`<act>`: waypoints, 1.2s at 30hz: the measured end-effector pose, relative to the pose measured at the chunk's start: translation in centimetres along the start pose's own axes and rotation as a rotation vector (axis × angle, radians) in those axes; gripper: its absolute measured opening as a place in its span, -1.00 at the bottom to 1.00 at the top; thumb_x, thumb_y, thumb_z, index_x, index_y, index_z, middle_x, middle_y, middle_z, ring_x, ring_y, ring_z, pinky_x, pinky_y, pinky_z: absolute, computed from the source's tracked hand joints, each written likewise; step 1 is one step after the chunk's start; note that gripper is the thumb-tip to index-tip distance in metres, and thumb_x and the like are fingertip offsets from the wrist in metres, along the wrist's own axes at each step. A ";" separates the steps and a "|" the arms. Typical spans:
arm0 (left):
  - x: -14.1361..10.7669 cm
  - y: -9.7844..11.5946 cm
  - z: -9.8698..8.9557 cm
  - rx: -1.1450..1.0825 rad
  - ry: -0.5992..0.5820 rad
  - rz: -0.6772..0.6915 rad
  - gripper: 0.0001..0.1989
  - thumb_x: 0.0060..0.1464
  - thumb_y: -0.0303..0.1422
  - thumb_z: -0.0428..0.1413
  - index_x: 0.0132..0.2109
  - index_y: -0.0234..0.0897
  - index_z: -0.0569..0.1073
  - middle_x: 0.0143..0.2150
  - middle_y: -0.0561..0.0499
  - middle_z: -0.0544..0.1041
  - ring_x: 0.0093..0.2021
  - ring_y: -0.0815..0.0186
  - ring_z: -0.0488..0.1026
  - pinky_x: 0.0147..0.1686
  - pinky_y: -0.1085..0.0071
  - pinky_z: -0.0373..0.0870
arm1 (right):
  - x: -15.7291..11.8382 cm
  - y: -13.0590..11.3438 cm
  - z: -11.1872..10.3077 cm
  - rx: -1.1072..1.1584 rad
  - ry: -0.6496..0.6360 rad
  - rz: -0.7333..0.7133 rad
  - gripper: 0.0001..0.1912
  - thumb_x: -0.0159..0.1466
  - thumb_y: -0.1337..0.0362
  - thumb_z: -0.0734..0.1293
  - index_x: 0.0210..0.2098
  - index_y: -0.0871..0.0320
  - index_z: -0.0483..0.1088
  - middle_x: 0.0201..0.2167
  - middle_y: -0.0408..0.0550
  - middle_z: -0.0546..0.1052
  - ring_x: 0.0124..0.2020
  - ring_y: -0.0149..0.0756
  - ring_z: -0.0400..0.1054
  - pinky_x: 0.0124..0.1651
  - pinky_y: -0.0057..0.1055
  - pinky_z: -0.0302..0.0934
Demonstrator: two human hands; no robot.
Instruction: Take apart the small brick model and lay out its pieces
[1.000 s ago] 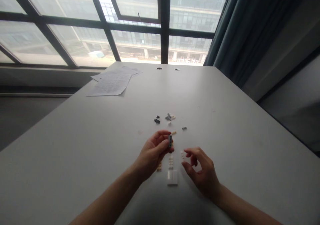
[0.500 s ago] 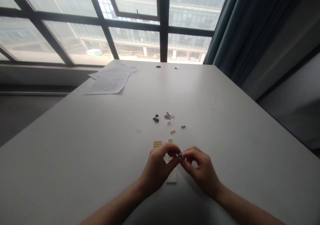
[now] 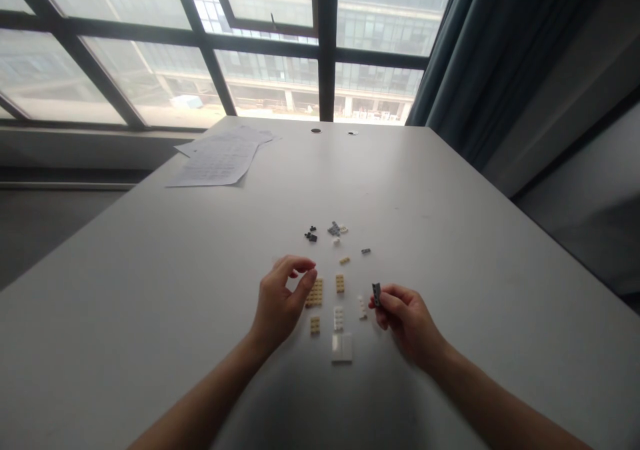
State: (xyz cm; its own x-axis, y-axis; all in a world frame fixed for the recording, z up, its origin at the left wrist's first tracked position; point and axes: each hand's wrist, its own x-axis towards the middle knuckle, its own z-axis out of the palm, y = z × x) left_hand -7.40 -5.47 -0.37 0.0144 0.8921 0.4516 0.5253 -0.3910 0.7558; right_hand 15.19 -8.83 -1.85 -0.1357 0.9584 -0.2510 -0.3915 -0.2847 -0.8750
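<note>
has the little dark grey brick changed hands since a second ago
Yes. The dark grey brick was in the left hand; now the right hand pinches it, to the right of the white plate on the table.

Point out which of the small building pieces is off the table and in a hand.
The dark grey piece, pinched in the right hand; the tan and white pieces lie flat on the table.

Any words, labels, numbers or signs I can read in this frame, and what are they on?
None can be read.
The printed sheets at the far left of the table carry rows of print, too small and blurred to read.
The small bricks, including the dark brick in the right hand, show no markings.
</note>
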 end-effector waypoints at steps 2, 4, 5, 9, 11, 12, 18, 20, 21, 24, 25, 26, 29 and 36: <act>0.0 -0.4 0.2 0.058 -0.011 0.052 -0.93 0.14 -0.35 0.09 -0.26 -0.25 0.44 -0.31 0.03 0.49 -0.27 0.30 0.40 -0.24 0.37 0.34 | 0.0 0.1 0.0 -0.010 -0.001 0.015 -0.76 0.06 0.14 0.47 -0.49 0.21 0.49 -0.47 -0.07 0.52 -0.58 -0.51 0.20 -0.51 -0.54 0.10; -0.1 -0.7 0.4 0.106 -0.041 0.109 -0.92 0.15 -0.36 0.09 -0.24 -0.25 0.44 -0.27 0.00 0.50 -0.20 0.27 0.39 -0.18 0.32 0.34 | 0.1 0.1 -0.1 -0.053 -0.008 0.014 -0.76 0.07 0.13 0.45 -0.47 0.20 0.48 -0.45 -0.07 0.52 -0.57 -0.50 0.22 -0.50 -0.53 0.12; -0.1 -0.8 0.5 0.136 -0.065 0.141 -0.92 0.15 -0.36 0.08 -0.21 -0.25 0.45 -0.24 -0.01 0.50 -0.17 0.25 0.39 -0.14 0.30 0.34 | 0.2 -0.1 -0.2 -0.109 -0.016 0.001 -0.77 0.09 0.13 0.44 -0.46 0.20 0.48 -0.46 -0.08 0.52 -0.56 -0.48 0.23 -0.48 -0.52 0.13; -0.4 -0.9 0.9 0.285 -0.210 0.289 -0.85 0.18 -0.36 0.06 -0.12 -0.22 0.47 -0.14 -0.05 0.53 -0.08 0.19 0.37 -0.06 0.20 0.29 | 0.8 -1.3 -0.5 -0.577 0.001 -0.162 -0.78 0.16 0.15 0.37 -0.39 0.20 0.50 -0.57 -0.13 0.46 -0.54 -0.40 0.27 -0.43 -0.46 0.16; -0.5 -0.8 1.1 0.334 -0.286 0.358 -0.82 0.20 -0.36 0.04 -0.09 -0.21 0.48 -0.10 -0.06 0.54 -0.05 0.18 0.37 -0.04 0.18 0.27 | 1.5 -2.0 -0.5 -0.864 0.038 -0.279 -0.82 0.18 0.19 0.34 -0.39 0.18 0.50 -0.54 -0.12 0.48 -0.51 -0.37 0.29 -0.41 -0.44 0.15; -0.6 -0.8 1.2 0.350 -0.314 0.386 -0.81 0.20 -0.36 0.03 -0.07 -0.21 0.48 -0.09 -0.06 0.54 -0.03 0.17 0.37 -0.03 0.18 0.26 | 1.9 -2.3 -0.3 -0.993 0.047 -0.332 -0.84 0.18 0.22 0.34 -0.41 0.17 0.49 -0.51 -0.11 0.49 -0.49 -0.36 0.30 -0.39 -0.43 0.14; -0.9 -0.9 1.4 0.398 -0.406 0.465 -0.73 0.20 -0.36 0.03 0.02 -0.19 0.46 -0.02 -0.07 0.54 0.05 0.16 0.37 0.05 0.16 0.23 | 4.3 -1.8 1.0 -1.448 -0.044 -0.454 -0.83 0.20 0.27 0.33 -0.51 0.16 0.41 -0.49 -0.09 0.48 -0.46 -0.35 0.28 -0.34 -0.41 0.08; -1.0 -0.8 1.3 0.408 -0.417 0.464 -0.74 0.20 -0.36 0.04 0.01 -0.18 0.47 -0.01 -0.06 0.54 0.06 0.15 0.37 0.05 0.15 0.22 | 4.8 -1.5 1.1 -1.462 -0.104 -0.468 -0.81 0.22 0.21 0.33 -0.48 0.15 0.42 -0.47 -0.09 0.47 -0.46 -0.35 0.28 -0.36 -0.42 0.07; -1.0 -0.8 1.3 0.411 -0.420 0.463 -0.75 0.20 -0.36 0.04 0.01 -0.17 0.48 0.00 -0.05 0.54 0.05 0.15 0.37 0.05 0.15 0.22 | 5.0 -1.5 1.0 -1.442 -0.139 -0.469 -0.80 0.22 0.18 0.34 -0.46 0.14 0.43 -0.46 -0.10 0.47 -0.46 -0.36 0.28 -0.36 -0.43 0.07; -1.0 -0.7 1.3 0.416 -0.424 0.458 -0.75 0.20 -0.36 0.04 0.01 -0.17 0.47 0.01 -0.04 0.54 0.05 0.15 0.38 0.04 0.15 0.21 | 5.4 -1.8 0.5 -1.340 -0.238 -0.437 -0.84 0.19 0.16 0.38 -0.35 0.13 0.47 -0.42 -0.13 0.47 -0.47 -0.40 0.28 -0.37 -0.46 0.10; -1.0 -0.7 1.3 0.417 -0.428 0.457 -0.74 0.20 -0.36 0.04 0.01 -0.18 0.47 0.01 -0.04 0.53 0.05 0.15 0.38 0.04 0.15 0.20 | 5.5 -1.9 0.3 -1.315 -0.263 -0.422 -0.85 0.17 0.19 0.40 -0.31 0.13 0.47 -0.41 -0.15 0.47 -0.48 -0.41 0.28 -0.37 -0.47 0.11; -0.9 -0.7 1.3 0.417 -0.430 0.458 -0.74 0.21 -0.35 0.03 0.02 -0.18 0.46 0.02 -0.04 0.53 0.05 0.15 0.38 0.05 0.15 0.20 | 5.5 -2.0 0.2 -1.301 -0.280 -0.411 -0.84 0.15 0.22 0.42 -0.28 0.12 0.48 -0.41 -0.16 0.47 -0.48 -0.42 0.28 -0.37 -0.48 0.11; -1.0 -0.7 1.3 0.413 -0.438 0.454 -0.74 0.21 -0.35 0.03 0.02 -0.18 0.46 0.02 -0.05 0.53 0.06 0.15 0.37 0.05 0.16 0.19 | 5.6 -2.1 0.1 -1.312 -0.275 -0.409 -0.84 0.12 0.27 0.43 -0.27 0.11 0.49 -0.41 -0.17 0.46 -0.47 -0.42 0.28 -0.37 -0.48 0.12; -1.2 -0.8 1.4 0.411 -0.436 0.440 -0.73 0.21 -0.34 0.02 0.04 -0.18 0.45 0.03 -0.04 0.53 0.07 0.13 0.36 0.06 0.15 0.18 | 5.7 -1.5 0.4 -1.338 -0.221 -0.436 -0.85 0.16 0.25 0.40 -0.26 0.10 0.50 -0.40 -0.15 0.45 -0.43 -0.39 0.31 -0.33 -0.46 0.14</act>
State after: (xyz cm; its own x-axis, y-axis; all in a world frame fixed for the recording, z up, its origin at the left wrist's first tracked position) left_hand -6.65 -5.89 -2.14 0.5884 0.7150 0.3776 0.6677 -0.6930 0.2718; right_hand 14.63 -2.99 -1.76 -0.4157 0.9045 0.0951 0.6854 0.3803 -0.6209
